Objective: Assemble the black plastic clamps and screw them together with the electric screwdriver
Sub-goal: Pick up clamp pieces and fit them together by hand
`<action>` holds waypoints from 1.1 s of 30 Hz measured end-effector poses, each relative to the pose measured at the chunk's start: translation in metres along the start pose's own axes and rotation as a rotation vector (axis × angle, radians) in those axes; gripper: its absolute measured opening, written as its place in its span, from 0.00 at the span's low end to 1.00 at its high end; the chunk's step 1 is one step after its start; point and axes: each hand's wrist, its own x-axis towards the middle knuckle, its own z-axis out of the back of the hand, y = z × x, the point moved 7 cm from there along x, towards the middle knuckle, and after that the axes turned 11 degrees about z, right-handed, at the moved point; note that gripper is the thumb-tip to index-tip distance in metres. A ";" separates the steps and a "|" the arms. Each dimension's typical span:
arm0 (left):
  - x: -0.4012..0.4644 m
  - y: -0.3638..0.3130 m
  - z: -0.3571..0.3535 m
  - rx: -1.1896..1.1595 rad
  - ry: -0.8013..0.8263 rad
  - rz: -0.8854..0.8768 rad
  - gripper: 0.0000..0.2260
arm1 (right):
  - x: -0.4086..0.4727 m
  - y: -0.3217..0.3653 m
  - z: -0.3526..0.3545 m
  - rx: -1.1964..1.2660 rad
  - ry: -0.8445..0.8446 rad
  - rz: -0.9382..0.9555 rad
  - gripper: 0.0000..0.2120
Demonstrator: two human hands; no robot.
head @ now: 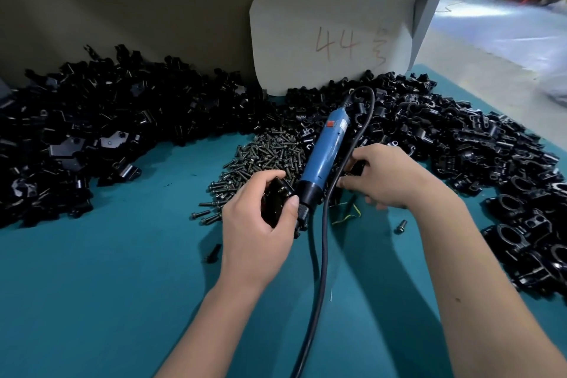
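My left hand point(257, 224) grips a black plastic clamp point(276, 202) just left of the screwdriver's black nose. The blue electric screwdriver point(325, 153) lies slanted on the teal table, tip toward me, its black cord point(319, 270) looping back past my wrists. My right hand point(380, 175) reaches to the right of the screwdriver, fingers curled round a black clamp part point(357, 166) at the edge of the right pile. A heap of dark screws point(264, 156) sits just behind my left hand.
Big piles of black clamp parts lie at the left point(76, 132) and right point(475, 147). A white card point(331, 40) marked 44 leans on the back wall. A loose screw point(400, 225), a black bit point(213, 253) and yellow-green wire scraps point(346, 215) lie on the teal table point(107, 301).
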 end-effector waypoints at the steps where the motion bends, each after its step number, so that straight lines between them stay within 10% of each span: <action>1: 0.000 0.000 0.000 -0.007 0.000 0.003 0.15 | 0.000 0.002 0.001 -0.011 -0.007 0.010 0.04; 14: 0.001 0.003 0.000 -0.108 0.004 0.095 0.21 | -0.010 -0.002 0.041 -0.103 -0.162 -0.169 0.13; 18: 0.001 0.002 0.001 -0.166 0.005 0.101 0.19 | -0.016 0.028 0.054 0.372 -0.458 0.012 0.14; 24: 0.008 0.013 0.015 -0.342 -0.045 0.181 0.12 | -0.003 0.086 -0.007 0.944 -0.101 0.287 0.11; 33: 0.025 0.032 0.057 -0.636 0.041 0.239 0.13 | 0.002 0.108 -0.055 0.741 0.045 0.522 0.15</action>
